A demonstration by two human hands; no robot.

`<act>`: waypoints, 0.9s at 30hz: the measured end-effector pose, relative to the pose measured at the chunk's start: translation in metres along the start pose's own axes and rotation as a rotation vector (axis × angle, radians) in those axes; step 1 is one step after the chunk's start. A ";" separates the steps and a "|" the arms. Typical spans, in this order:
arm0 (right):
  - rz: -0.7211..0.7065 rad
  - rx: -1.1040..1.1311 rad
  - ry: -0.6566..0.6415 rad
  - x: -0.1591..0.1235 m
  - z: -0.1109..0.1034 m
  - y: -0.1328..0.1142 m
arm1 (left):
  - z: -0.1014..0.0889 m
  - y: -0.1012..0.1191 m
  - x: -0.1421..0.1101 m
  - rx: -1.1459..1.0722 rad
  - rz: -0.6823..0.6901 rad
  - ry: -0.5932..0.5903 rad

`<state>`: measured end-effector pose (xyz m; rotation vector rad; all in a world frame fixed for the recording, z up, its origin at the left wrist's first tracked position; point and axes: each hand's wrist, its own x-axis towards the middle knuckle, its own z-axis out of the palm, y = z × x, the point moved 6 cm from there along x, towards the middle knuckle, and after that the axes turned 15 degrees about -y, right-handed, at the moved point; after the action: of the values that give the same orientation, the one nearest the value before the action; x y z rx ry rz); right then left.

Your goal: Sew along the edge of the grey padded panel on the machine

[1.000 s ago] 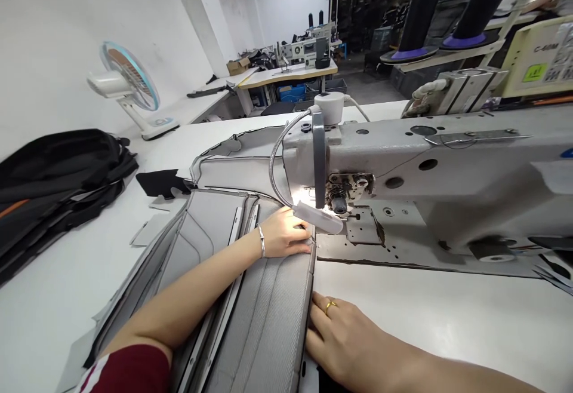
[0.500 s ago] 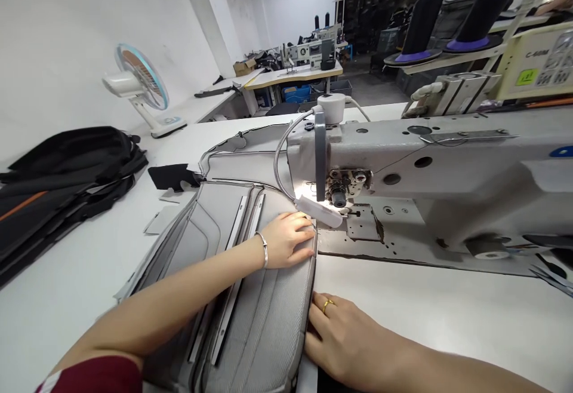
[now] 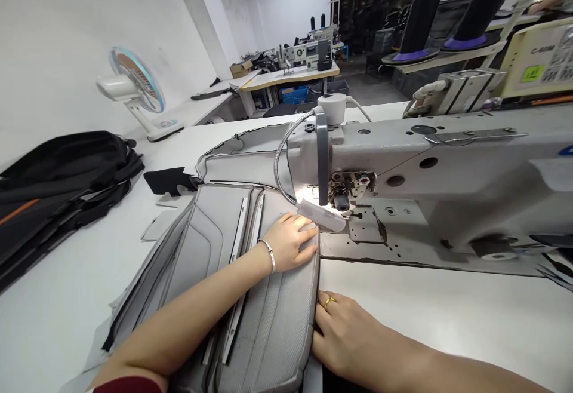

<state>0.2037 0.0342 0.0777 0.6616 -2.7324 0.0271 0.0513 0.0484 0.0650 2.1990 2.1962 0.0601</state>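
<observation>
A grey padded fabric panel (image 3: pixel 286 315), with dark edging and stitched lines, lies on the white table at the sewing machine (image 3: pixel 358 154). Two narrow pale strips with holes run along its middle. My left hand (image 3: pixel 293 243) rests flat on the panel's upper right part, fingers spread, close to the lit needle area. That area is partly hidden by a small white lamp (image 3: pixel 322 215) on a bendable neck. Lower down, my right hand (image 3: pixel 347 333) holds the panel's right edge between thumb and fingers; the fingertips are partly hidden. More grey fabric layers spread out beneath the panel.
Black fabric pieces (image 3: pixel 67 184) lie on the left of the table (image 3: pixel 40 333). A white fan (image 3: pixel 138 91) stands behind them. Black thread cones (image 3: pixel 418 22) stand above the machine at the right. Dark-bladed scissors or similar tools (image 3: pixel 555 273) lie at the right edge.
The near end of the grey panel has swung slightly to the right, and both hands have shifted a little right with it. The view has also turned slightly.
</observation>
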 end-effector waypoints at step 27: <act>0.006 0.024 0.055 -0.004 0.009 -0.004 | -0.006 0.039 -0.033 -0.133 -0.020 0.030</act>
<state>0.2057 0.0318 0.0674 0.6491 -2.6857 0.0779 0.0898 0.0157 0.0730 2.1192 2.1597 0.2332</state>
